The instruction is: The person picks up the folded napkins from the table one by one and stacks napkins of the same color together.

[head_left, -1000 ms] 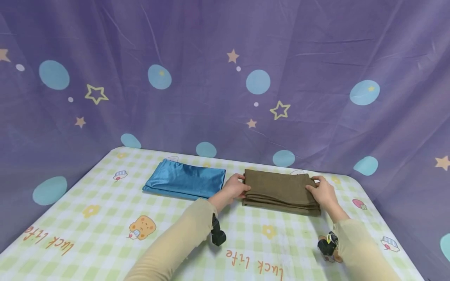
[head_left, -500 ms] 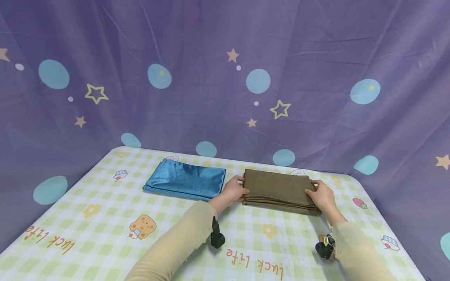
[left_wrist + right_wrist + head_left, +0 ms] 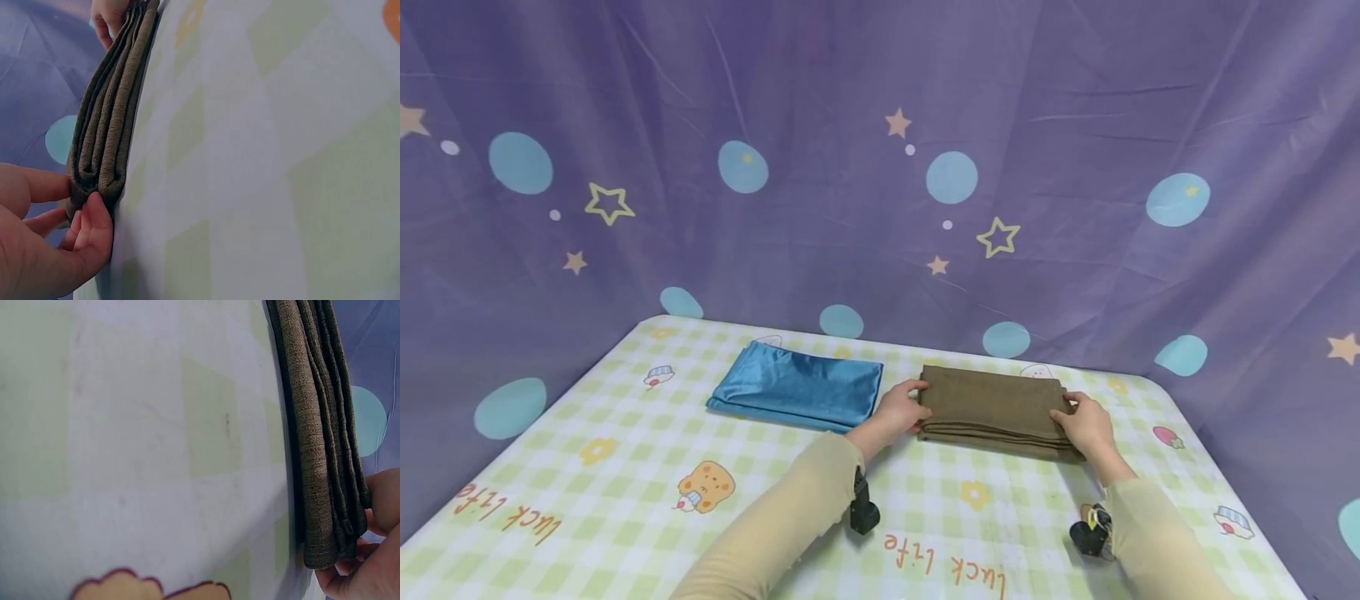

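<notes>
A brown cloth [image 3: 988, 407], folded into a flat rectangle of several layers, lies toward the back of the table, right of centre. My left hand [image 3: 897, 411] pinches its left end. In the left wrist view, the thumb and fingertips [image 3: 95, 212] are at the rounded folds. At the opposite end my right hand [image 3: 1088, 423] grips the right edge, with the thumb on top. The right wrist view shows this hand's fingers [image 3: 337, 580] partly tucked under the stacked layers. Left of my left hand lies a shiny blue folded cloth [image 3: 801, 385], untouched.
A green and white checked cover [image 3: 700, 550] with printed figures spreads over the table. Behind it hangs a purple curtain [image 3: 850, 167] with stars and blue dots, close to the table's back edge. Each wrist carries a small black camera [image 3: 864, 512].
Both hands stay at the brown cloth's ends and shift only slightly. Its front layers now lie a little more evenly. The blue cloth stays in place.
</notes>
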Demonstrator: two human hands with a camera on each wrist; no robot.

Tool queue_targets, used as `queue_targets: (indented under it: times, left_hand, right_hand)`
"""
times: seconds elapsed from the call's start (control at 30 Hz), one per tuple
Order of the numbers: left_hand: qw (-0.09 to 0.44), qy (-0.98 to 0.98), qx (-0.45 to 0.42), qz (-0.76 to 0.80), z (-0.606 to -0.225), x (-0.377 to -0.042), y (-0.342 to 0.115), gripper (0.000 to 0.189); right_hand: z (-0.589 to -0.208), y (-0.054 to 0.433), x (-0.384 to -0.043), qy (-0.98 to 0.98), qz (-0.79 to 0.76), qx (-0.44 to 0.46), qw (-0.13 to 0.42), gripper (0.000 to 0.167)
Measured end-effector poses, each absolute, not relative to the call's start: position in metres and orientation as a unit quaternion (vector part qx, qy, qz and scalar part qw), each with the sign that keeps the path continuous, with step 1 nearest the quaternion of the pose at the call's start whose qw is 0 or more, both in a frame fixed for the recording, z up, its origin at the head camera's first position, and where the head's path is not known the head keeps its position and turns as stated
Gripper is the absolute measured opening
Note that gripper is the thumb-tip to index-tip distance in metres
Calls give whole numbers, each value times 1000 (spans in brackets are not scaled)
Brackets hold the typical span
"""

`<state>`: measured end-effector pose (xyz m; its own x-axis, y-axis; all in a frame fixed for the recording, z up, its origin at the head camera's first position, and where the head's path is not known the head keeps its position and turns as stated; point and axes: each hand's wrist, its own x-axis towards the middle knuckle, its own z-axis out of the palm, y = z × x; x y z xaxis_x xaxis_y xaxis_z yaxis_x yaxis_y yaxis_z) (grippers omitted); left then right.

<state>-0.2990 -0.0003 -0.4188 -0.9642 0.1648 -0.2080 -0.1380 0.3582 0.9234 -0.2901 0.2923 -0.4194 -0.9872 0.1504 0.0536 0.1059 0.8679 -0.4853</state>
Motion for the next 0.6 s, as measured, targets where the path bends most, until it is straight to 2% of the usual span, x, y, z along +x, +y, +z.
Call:
queue_targets:
  times: [0.33, 0.6]
  left_hand:
    - [167, 811, 36, 559, -413, -303, -9, 46]
    - [184, 825, 65, 531, -407, -305, -17, 31]
  right_hand:
    - [-417, 294, -287, -963, 254, -64, 57, 40]
    - [-412, 288, -282, -948, 276, -82, 138, 31]
